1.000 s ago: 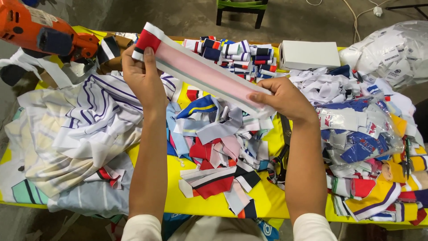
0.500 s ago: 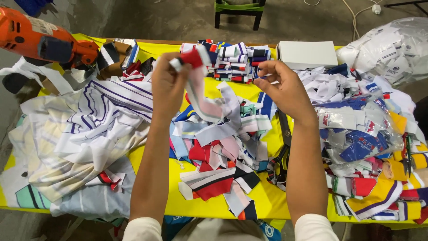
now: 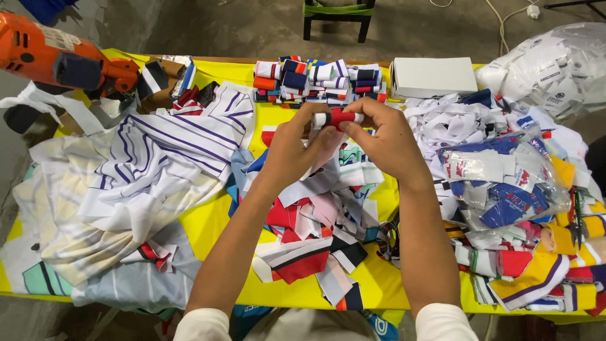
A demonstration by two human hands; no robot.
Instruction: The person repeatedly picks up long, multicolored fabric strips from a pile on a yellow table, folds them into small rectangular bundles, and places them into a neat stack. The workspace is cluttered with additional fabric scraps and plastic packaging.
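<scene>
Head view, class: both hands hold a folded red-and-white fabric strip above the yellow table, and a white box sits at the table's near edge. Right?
Not quite. The head view shows the white box at the far edge. Both hands, left and right, do hold the red-and-white fabric strip above the yellow table.

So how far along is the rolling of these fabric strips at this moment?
Done: a row of rolled bundles sits at the far side of the yellow table. In hand: the left hand and right hand pinch a red and white strip roll between them. Left: a loose pile of strips below the hands and more folded pieces at right.
</scene>
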